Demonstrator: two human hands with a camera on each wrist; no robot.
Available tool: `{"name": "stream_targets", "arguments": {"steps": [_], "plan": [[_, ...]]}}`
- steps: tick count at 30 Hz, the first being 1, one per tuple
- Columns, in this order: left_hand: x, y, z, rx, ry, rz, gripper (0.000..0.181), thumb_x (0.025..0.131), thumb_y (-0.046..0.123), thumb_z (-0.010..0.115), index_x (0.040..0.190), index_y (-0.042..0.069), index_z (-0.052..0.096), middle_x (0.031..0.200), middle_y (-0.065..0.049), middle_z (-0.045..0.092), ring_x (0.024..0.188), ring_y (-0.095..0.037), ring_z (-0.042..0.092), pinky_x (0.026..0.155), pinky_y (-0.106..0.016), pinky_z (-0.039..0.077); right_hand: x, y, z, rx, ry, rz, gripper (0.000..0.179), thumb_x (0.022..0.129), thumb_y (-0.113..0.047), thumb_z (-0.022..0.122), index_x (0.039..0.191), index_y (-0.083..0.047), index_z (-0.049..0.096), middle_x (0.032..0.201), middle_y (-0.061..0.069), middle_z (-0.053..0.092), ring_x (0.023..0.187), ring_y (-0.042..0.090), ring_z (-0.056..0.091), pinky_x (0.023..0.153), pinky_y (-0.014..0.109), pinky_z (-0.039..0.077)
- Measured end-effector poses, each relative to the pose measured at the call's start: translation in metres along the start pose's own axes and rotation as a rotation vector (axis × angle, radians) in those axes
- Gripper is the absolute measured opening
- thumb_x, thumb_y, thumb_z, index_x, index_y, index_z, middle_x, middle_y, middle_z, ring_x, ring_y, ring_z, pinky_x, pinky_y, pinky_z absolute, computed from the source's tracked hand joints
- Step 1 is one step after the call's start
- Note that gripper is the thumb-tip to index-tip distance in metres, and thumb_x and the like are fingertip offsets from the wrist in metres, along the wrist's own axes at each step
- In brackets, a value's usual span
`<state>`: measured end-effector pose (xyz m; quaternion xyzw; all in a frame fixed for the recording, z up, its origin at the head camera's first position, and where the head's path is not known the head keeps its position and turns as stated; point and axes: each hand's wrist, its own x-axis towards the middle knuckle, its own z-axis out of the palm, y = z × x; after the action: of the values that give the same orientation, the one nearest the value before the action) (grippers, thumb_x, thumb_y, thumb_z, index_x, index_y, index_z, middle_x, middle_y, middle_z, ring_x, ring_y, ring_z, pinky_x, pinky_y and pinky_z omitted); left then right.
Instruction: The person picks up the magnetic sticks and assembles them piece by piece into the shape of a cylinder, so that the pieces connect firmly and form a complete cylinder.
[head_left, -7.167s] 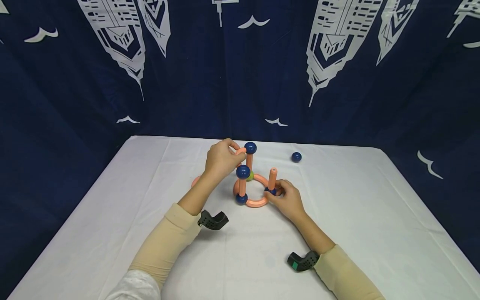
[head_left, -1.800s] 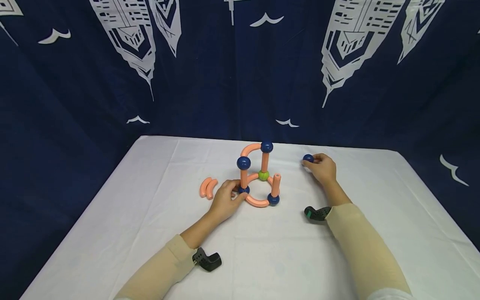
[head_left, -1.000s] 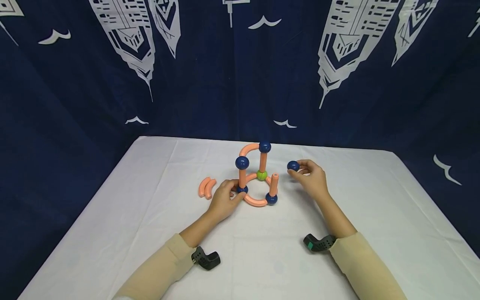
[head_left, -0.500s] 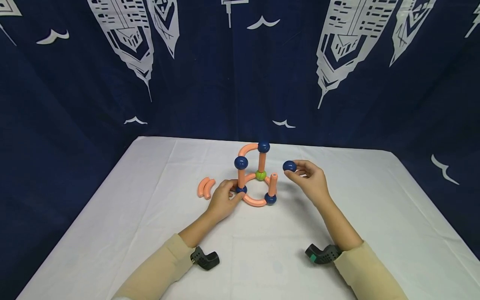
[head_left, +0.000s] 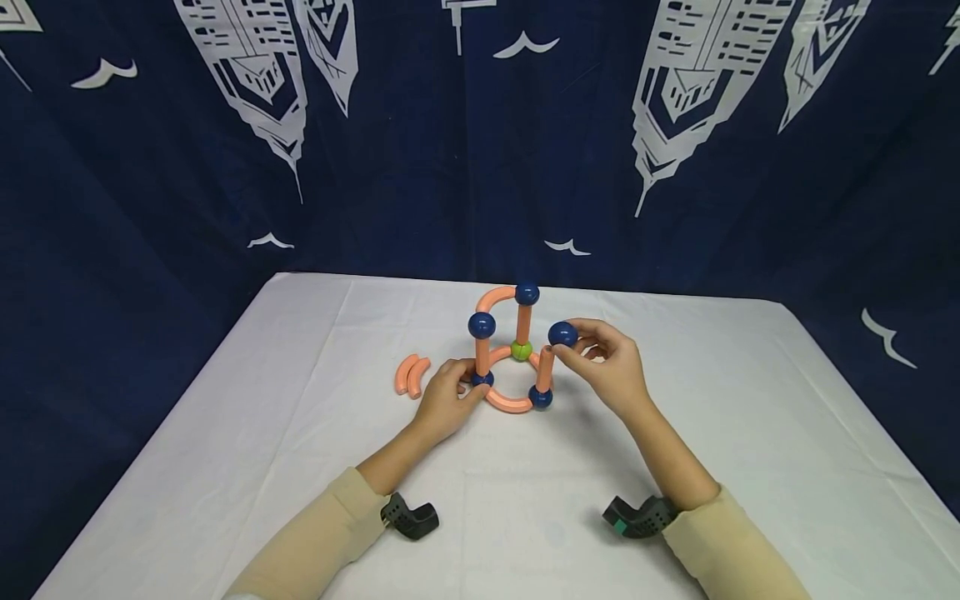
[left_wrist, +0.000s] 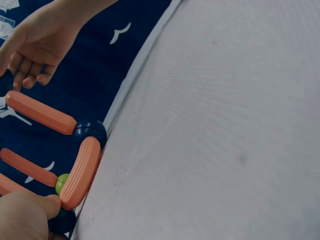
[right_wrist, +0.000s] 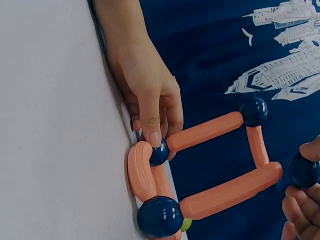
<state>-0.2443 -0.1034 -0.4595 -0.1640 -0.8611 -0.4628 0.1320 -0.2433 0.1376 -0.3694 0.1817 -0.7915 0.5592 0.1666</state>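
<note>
A ball-and-stick toy frame stands mid-table, its base ring of curved orange sticks (head_left: 510, 405) joined by blue balls and a green ball (head_left: 521, 351). Two uprights carry blue balls (head_left: 482, 325), bridged by a curved orange stick (head_left: 495, 296). My left hand (head_left: 448, 407) pinches the blue ball (right_wrist: 160, 153) at the base's left corner. Thumb and fingers of my right hand (head_left: 613, 371) hold another blue ball (head_left: 562, 334) close over the bare top of the third upright stick (head_left: 545, 371). In the right wrist view, a small gap separates that ball from the stick's end.
Two loose curved orange sticks (head_left: 418, 378) lie left of the frame, near my left hand. The white-covered table (head_left: 525, 517) ends at the back against a dark blue printed curtain (head_left: 420, 208).
The top curved stick, earlier in my left hand, now bridges two balls. My left hand has moved to the base. My right hand has brought the loose ball leftward from the back right.
</note>
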Motion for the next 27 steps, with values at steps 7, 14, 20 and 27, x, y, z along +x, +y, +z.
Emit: {"name": "stream_targets", "arguments": {"steps": [7, 14, 20, 27], "plan": [[0.0, -0.001, 0.0, 0.001, 0.001, 0.001, 0.036, 0.089, 0.011, 0.071, 0.122, -0.001, 0.062, 0.107, -0.011, 0.06, 0.097, -0.022, 0.059, 0.078, -0.031, 0.049, -0.001, -0.008, 0.006, -0.015, -0.013, -0.046, 0.033, 0.08, 0.004, 0.076, 0.11, 0.009, 0.065, 0.096, 0.018, 0.067, 0.082, 0.026, 0.057, 0.069, 0.02, 0.045], [0.0, -0.002, 0.001, 0.003, 0.0, 0.007, 0.036, 0.089, 0.011, 0.071, 0.121, 0.0, 0.062, 0.106, -0.011, 0.06, 0.097, -0.022, 0.06, 0.078, -0.031, 0.049, -0.004, 0.007, 0.007, 0.001, -0.029, -0.039, 0.033, 0.08, -0.004, 0.079, 0.111, 0.002, 0.067, 0.096, 0.01, 0.067, 0.083, 0.014, 0.057, 0.069, 0.021, 0.046], [0.0, -0.002, 0.001, -0.001, 0.007, 0.015, 0.035, 0.089, 0.011, 0.071, 0.121, 0.0, 0.062, 0.105, -0.011, 0.06, 0.096, -0.022, 0.06, 0.077, -0.031, 0.049, -0.01, -0.001, 0.006, -0.016, -0.078, -0.01, 0.036, 0.08, 0.003, 0.075, 0.114, 0.009, 0.064, 0.096, 0.019, 0.066, 0.084, 0.028, 0.059, 0.071, 0.024, 0.046], [-0.001, -0.002, 0.0, 0.013, 0.009, 0.028, 0.035, 0.089, 0.011, 0.071, 0.121, -0.001, 0.062, 0.105, -0.012, 0.06, 0.095, -0.023, 0.06, 0.077, -0.031, 0.049, -0.01, 0.039, 0.01, -0.048, -0.18, 0.065, 0.035, 0.082, -0.004, 0.076, 0.113, 0.003, 0.064, 0.098, 0.011, 0.067, 0.087, 0.024, 0.06, 0.072, 0.026, 0.044]]}}
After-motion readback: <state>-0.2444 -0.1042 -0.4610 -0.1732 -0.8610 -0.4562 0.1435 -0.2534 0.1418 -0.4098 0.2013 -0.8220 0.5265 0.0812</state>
